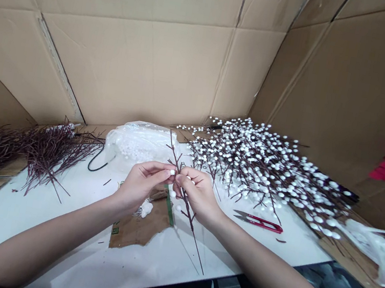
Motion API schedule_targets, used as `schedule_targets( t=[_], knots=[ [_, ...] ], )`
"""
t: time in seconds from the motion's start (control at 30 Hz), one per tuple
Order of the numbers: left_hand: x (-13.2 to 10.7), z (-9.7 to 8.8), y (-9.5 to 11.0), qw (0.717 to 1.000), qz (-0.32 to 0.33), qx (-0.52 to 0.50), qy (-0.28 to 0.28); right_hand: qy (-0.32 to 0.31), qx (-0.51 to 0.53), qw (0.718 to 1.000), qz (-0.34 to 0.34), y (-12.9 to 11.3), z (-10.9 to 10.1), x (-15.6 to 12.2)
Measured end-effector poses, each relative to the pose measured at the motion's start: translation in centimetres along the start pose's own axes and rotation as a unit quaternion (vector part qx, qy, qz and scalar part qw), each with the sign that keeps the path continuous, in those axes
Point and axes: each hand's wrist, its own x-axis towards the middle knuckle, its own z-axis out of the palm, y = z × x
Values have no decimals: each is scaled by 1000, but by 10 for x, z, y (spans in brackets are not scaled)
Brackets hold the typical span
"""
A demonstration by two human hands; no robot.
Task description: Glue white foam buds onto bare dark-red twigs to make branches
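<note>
Over the middle of the white table, my right hand (pixel 196 192) is closed around a brown artificial twig (pixel 187 205) that slants from upper left to lower right. Its bare stem end points down toward the table's front edge. My left hand (pixel 150 181) pinches a small white berry (pixel 172 172) between thumb and fingertips, right beside the twig. Another white berry or two show around my right fingers. Beneath my hands lies a torn piece of brown cardboard (pixel 141 234) with a white glue-like lump (pixel 146 208) on it.
A clear plastic bag (pixel 136 141) of white berries sits behind my hands. Finished-looking white-berried branches (pixel 259 165) pile at the right, with red-handled thread snips (pixel 260 222) before them. Bare brown twigs (pixel 52 154) heap at the left. Cardboard walls (pixel 135 64) enclose the table (pixel 82 263).
</note>
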Motion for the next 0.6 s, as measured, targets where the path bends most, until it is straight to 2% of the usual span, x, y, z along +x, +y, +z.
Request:
schedule_targets(
  t=[0.6],
  knots=[
    [-5,7,-3,999,-18,-48,8,13,-29,999,-17,-5,3,-2]
  ],
)
